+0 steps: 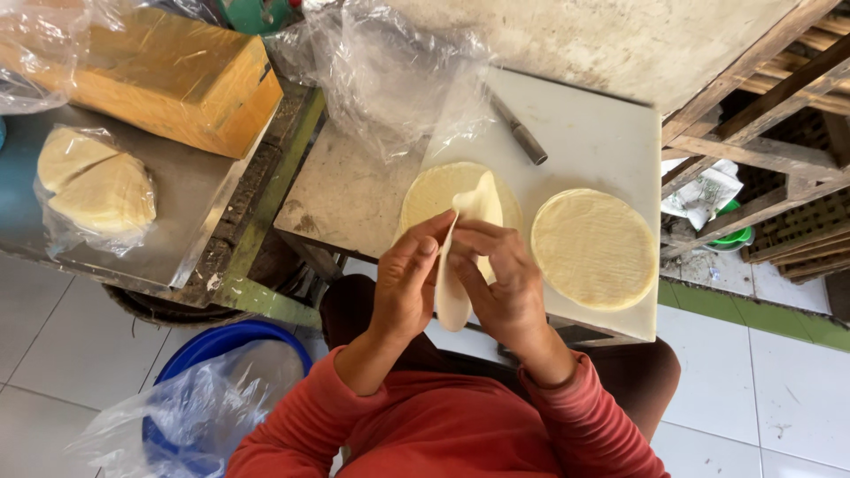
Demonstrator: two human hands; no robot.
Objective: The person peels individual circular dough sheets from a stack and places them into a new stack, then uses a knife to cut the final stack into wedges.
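Note:
Both my hands hold one thin pale dough sheet (453, 296) upright between them, above the near edge of a white cutting board (593, 142). My left hand (405, 288) pinches its left side, and my right hand (500, 283) grips it from the right. Just behind my hands a round stack of the same pale sheets (434, 190) lies on the board. A second round stack (593, 248) lies to the right, near the board's corner. I wear red sleeves.
A knife with a dark handle (521, 133) lies on the board's far side beside crumpled clear plastic (381, 71). On the metal table at left sit bagged cut sheets (93, 190) and a yellow block (177, 75). A blue basin (221, 354) with plastic stands below. Wooden crates (770, 106) are at right.

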